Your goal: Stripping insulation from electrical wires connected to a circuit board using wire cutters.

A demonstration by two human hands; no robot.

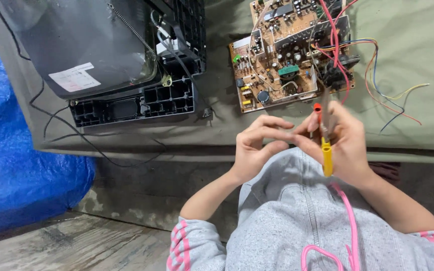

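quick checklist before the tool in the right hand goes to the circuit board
1. Right hand grips the yellow-handled tool: ok.
2. Left hand off the tool: not ok, its fingertips meet the right hand's.
3. Tool tip visible: cannot tell, blurred.
4. Circuit board lies flat on the green cloth: ok.
5. Loose coloured wires off the board: not ok, red ones cross it.
6. Picture tube apart from the board: ok.

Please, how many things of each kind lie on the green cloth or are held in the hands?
Picture tube: 1
Black frame: 1
Circuit board: 1
Yellow-handled tool, in right hand, left hand touching: 1
Total: 4
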